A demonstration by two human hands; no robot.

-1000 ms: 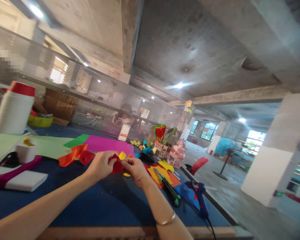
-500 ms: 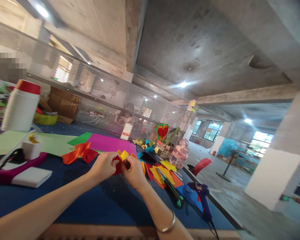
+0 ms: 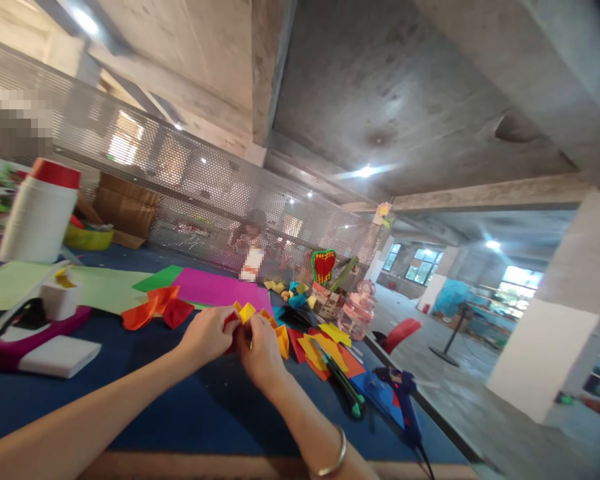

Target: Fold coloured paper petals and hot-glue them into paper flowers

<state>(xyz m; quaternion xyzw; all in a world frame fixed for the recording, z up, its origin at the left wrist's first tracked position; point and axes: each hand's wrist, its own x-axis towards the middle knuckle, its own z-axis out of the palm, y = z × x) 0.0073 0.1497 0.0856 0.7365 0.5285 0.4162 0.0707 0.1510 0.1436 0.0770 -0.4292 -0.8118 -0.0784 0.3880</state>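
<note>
My left hand (image 3: 208, 337) is closed on a piece of red paper (image 3: 231, 325), most of it hidden by my fingers. Beside it, my right hand (image 3: 263, 352) pinches the same red paper from the other side, with its fingertips turned inward. Folded yellow paper (image 3: 247, 312) pokes up just behind my fingers, and whether it is joined to the red piece I cannot tell. More folded orange-yellow paper (image 3: 282, 341) shows right of my right hand. To the left of my hands, folded orange and red paper pieces (image 3: 155, 308) lie on the blue table (image 3: 180, 413).
On the right lie yellow and orange paper sheets (image 3: 330, 350), a green-handled cutter (image 3: 343, 380) and a blue glue gun (image 3: 404, 397) with its cord. A pink bottle (image 3: 356, 313) stands behind them. Purple paper (image 3: 215, 287), a white power bank-like block (image 3: 63, 355) and a red-topped white stack (image 3: 43, 210) are leftward.
My right hand has turned slightly and its fingers have moved a little left, closer to my left hand. The red paper shows less between them. The view has shifted slightly.
</note>
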